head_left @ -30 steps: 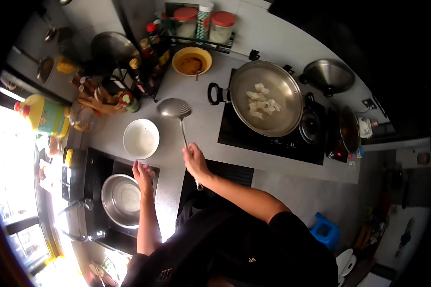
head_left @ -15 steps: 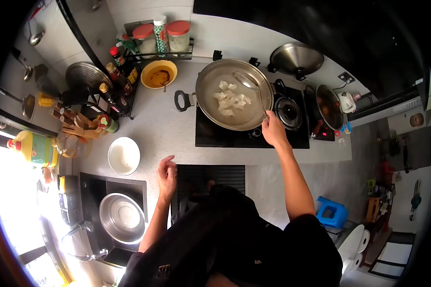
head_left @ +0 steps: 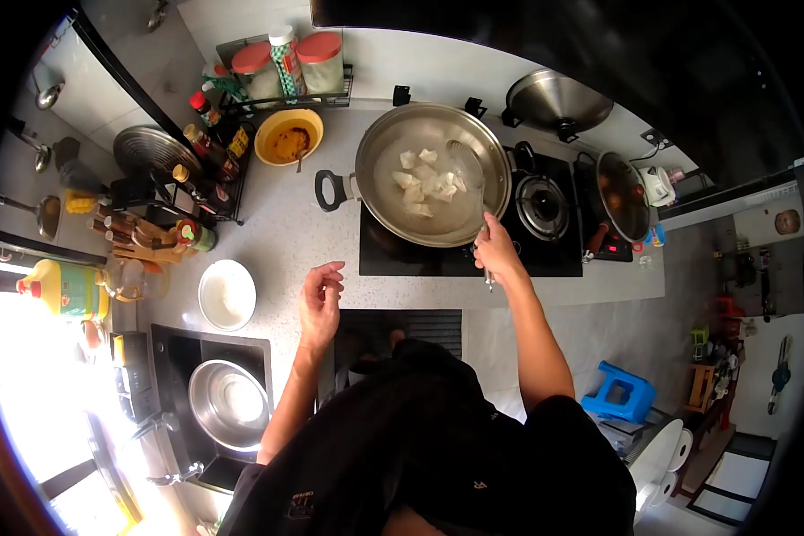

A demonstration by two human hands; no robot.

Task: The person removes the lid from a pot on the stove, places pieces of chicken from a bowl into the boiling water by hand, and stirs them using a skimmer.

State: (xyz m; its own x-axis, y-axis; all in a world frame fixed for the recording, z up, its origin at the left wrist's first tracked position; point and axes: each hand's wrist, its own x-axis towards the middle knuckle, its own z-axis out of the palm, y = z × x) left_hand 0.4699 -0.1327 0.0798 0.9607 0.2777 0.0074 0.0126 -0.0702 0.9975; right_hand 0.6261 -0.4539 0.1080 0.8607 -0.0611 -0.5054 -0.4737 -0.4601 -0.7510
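My right hand [head_left: 498, 250] is closed around the handle of a metal ladle [head_left: 466, 159], whose head dips into the liquid inside a wide steel pan [head_left: 380, 214]. Several whitish dumplings [head_left: 439, 185] lie together near the pan's middle. The pan sits on the left part of a black cooktop [head_left: 402, 262], its looped handle pointing left. My left hand [head_left: 322, 290] hovers over the counter's front edge, fingers loosely curled and apart, holding nothing. A white bowl [head_left: 227, 295] stands on the counter to its left.
A yellow bowl [head_left: 288, 138] of brown sauce with a spoon stands behind, near bottles and red-lidded jars [head_left: 320, 62]. At lower left, a steel basin [head_left: 230, 405] rests in the sink. A covered pan [head_left: 623, 196] is at the right. A blue stool [head_left: 621, 393] is on the floor.
The ladle and my right hand have moved slightly left and toward me. My left hand has risen a little toward the cooktop. The dumplings have shifted slightly within the pan.
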